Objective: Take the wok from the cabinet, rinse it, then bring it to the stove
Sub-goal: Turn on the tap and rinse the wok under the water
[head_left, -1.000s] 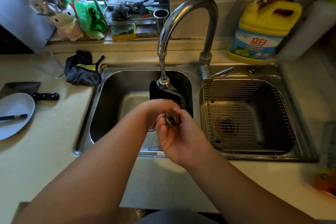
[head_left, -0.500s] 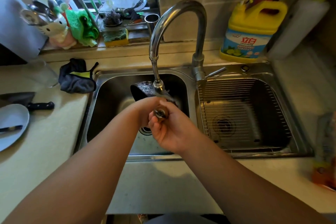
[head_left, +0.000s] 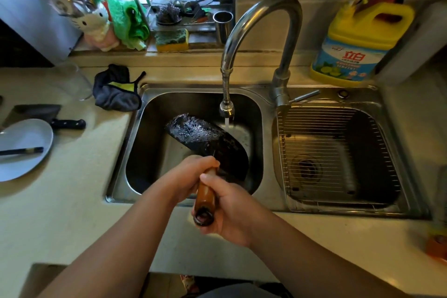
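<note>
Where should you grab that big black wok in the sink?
By its brown wooden handle, from the near side. The black wok is tipped on edge under the running tap, wet and rimless to pinch, while the handle sticks out toward the person; both hands already wrap it.

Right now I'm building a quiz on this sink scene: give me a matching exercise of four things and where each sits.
1 blackened wok
2 yellow detergent jug
3 grey round plate
4 wire rack

a counter, left of the sink
b right basin
c left basin, under the tap
d ledge behind the right basin

Pairs: 1-c, 2-d, 3-a, 4-b
</note>
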Tool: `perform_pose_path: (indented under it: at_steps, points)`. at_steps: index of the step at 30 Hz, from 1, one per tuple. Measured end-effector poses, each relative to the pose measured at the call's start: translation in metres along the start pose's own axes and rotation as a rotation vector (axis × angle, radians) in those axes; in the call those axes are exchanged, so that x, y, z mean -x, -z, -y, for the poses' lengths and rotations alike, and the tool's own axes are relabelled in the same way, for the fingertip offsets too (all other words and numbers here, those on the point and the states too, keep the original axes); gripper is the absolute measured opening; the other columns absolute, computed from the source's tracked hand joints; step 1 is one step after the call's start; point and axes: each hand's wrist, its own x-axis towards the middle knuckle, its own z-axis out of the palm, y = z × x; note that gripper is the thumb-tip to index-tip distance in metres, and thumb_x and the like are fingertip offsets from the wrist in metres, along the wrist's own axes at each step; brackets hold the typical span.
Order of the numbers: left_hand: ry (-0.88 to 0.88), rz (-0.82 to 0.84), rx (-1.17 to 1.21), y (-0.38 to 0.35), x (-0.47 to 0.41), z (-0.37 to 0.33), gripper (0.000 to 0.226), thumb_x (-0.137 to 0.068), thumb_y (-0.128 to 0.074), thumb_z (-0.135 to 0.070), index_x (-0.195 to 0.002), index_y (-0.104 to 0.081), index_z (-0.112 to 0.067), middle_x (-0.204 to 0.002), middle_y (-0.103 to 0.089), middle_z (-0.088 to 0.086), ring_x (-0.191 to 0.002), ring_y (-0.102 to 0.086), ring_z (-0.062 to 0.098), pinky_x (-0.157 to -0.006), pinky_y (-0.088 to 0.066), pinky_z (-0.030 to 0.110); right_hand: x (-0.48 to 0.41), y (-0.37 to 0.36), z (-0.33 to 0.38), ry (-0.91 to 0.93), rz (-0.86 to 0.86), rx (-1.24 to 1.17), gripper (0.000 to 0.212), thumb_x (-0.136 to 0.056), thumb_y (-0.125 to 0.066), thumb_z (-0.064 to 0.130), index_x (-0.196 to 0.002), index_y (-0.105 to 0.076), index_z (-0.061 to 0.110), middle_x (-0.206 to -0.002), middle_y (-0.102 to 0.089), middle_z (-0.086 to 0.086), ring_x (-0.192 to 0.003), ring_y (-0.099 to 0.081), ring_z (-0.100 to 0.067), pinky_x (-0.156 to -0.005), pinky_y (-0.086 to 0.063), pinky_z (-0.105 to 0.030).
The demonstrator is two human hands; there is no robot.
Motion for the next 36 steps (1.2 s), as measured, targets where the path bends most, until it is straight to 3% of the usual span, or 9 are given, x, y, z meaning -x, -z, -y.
perform_pose_path:
  at_steps: [5, 8, 12, 15, 19, 23, 30, 33, 36]
  points:
    - [-0.022, 0.035, 0.015, -0.007, 0.017, 0.012, 0.024, -0.074, -0.075, -0.043, -0.084, -0.072, -0.021, -0.092, -0.065, 0.015, -0.086, -0.057, 0.035, -0.081, -0.045, 0.05, 0.0, 0.004, -0.012, -0.005, 0.082, -0.074, 0.032, -0.103, -0.046, 0.023, -0.119, -0.053, -0.004, -0.094, -0.076, -0.02, -0.083, -0.075, -0.024, -0.06, -0.06, -0.033]
    - [-0.042, 0.008, 0.051, -0.02, 0.032, 0.005, 0.023, -0.081, -0.069, -0.033, -0.094, -0.066, -0.015, -0.096, -0.06, 0.019, -0.089, -0.054, 0.035, -0.083, -0.042, 0.049, 0.0, 0.008, -0.015, -0.009, 0.045, -0.175, 0.032, -0.1, -0.05, 0.011, -0.122, -0.052, -0.012, -0.09, -0.074, -0.02, -0.077, -0.075, -0.024, -0.058, -0.06, -0.036]
    - [-0.067, 0.015, 0.103, -0.03, 0.048, 0.001, 0.017, -0.095, -0.058, -0.02, -0.105, -0.057, -0.006, -0.098, -0.056, 0.022, -0.09, -0.051, 0.035, -0.084, -0.04, 0.048, 0.004, 0.017, -0.017, -0.022, 0.033, -0.18, 0.02, -0.096, -0.052, 0.005, -0.114, -0.054, -0.004, -0.078, -0.065, -0.011, -0.063, -0.064, -0.017, -0.055, -0.056, -0.033]
    - [-0.086, 0.045, 0.142, -0.034, 0.052, 0.006, 0.016, -0.098, -0.055, -0.017, -0.107, -0.056, -0.004, -0.098, -0.059, 0.02, -0.085, -0.057, 0.03, -0.084, -0.046, 0.043, 0.008, 0.026, -0.021, -0.011, -0.018, -0.047, 0.01, -0.096, -0.052, 0.006, -0.104, -0.054, 0.002, -0.073, -0.061, -0.007, -0.057, -0.061, -0.014, -0.049, -0.053, -0.03]
    - [-0.039, 0.091, 0.275, -0.04, 0.055, 0.014, 0.023, -0.095, -0.057, -0.013, -0.115, -0.053, -0.002, -0.087, -0.066, 0.016, -0.072, -0.066, 0.02, -0.064, -0.055, 0.031, 0.015, 0.038, -0.024, 0.017, -0.108, 0.272, 0.005, -0.095, -0.05, 0.009, -0.099, -0.052, 0.007, -0.073, -0.057, -0.004, -0.051, -0.058, -0.01, -0.043, -0.05, -0.027]
    - [0.0, 0.097, 0.333, -0.047, 0.057, 0.019, 0.024, -0.093, -0.06, -0.012, -0.114, -0.052, -0.003, -0.089, -0.067, 0.016, -0.072, -0.069, 0.019, -0.062, -0.057, 0.03, 0.023, 0.046, -0.02, 0.009, -0.144, 0.551, 0.003, -0.095, -0.051, 0.012, -0.096, -0.051, 0.009, -0.078, -0.056, -0.007, -0.052, -0.058, -0.011, -0.045, -0.051, -0.029]
    - [0.032, -0.028, 0.446, -0.064, 0.056, 0.002, 0.019, -0.09, -0.068, -0.016, -0.101, -0.059, -0.004, -0.084, -0.068, 0.012, -0.067, -0.071, 0.018, -0.059, -0.058, 0.03, 0.025, 0.056, 0.006, 0.012, -0.072, 0.686, 0.005, -0.096, -0.051, 0.012, -0.1, -0.053, 0.009, -0.082, -0.056, -0.007, -0.059, -0.058, -0.012, -0.049, -0.051, -0.028]
    - [0.116, -0.169, 0.629, -0.078, 0.055, -0.011, 0.02, -0.086, -0.072, -0.023, -0.089, -0.066, -0.005, -0.068, -0.065, 0.007, -0.057, -0.068, 0.017, -0.054, -0.056, 0.03, 0.02, 0.056, 0.011, -0.006, -0.052, 0.68, 0.007, -0.095, -0.052, 0.011, -0.101, -0.052, 0.008, -0.082, -0.055, -0.008, -0.058, -0.059, -0.012, -0.048, -0.052, -0.028]
    - [0.137, -0.329, 0.573, -0.086, 0.051, -0.018, 0.023, -0.085, -0.071, -0.019, -0.068, -0.06, -0.009, -0.049, -0.055, 0.002, -0.042, -0.054, 0.015, -0.048, -0.047, 0.027, 0.012, 0.053, 0.011, -0.023, -0.087, 0.722, 0.019, -0.091, -0.056, 0.017, -0.105, -0.055, 0.004, -0.081, -0.059, -0.011, -0.06, -0.061, -0.015, -0.05, -0.051, -0.031]
